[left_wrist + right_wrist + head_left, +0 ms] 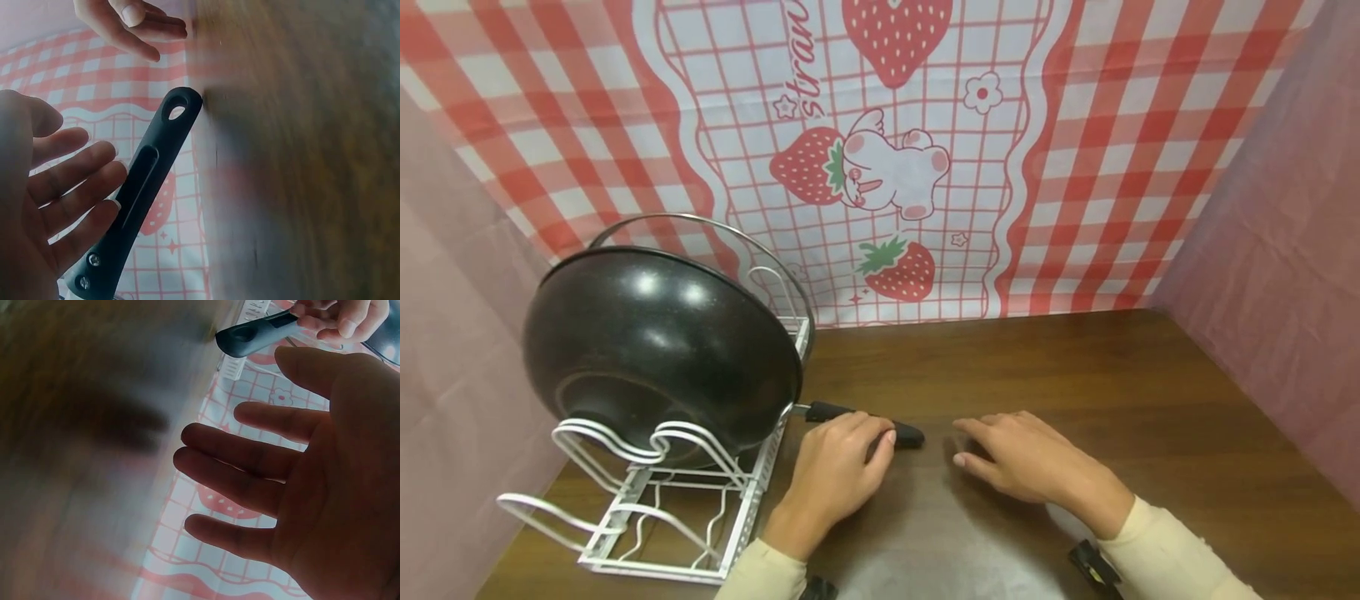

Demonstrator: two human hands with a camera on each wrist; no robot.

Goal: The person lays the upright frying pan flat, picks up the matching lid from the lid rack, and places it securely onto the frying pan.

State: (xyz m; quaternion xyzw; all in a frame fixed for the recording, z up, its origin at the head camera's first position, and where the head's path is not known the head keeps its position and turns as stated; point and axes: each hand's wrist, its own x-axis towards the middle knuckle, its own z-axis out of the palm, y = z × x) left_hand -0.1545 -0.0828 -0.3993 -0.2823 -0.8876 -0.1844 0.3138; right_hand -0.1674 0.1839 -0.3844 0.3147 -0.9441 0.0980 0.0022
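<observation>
A black wok (662, 342) leans tilted in a white wire rack (741, 533) on the left, its dark underside facing me. Its black handle (910, 435) points right, low over the table. My left hand (838, 471) is at this handle. In the left wrist view, the left hand's fingers (81, 184) are loosely extended beside the handle (147, 175), not wrapped round it; whether the fingertips touch it I cannot tell. To the right of the handle's end, my right hand (1030, 458) hovers over the table with spread, relaxed fingers (244, 456), holding nothing.
Behind the wok, a round metal rim (752, 237) rises from the rack, perhaps a lid's. A brown wooden table (1037, 367) lies under everything. A red-and-white strawberry cloth (985, 167) hangs at the back, with pink cloth (1277, 233) at the sides.
</observation>
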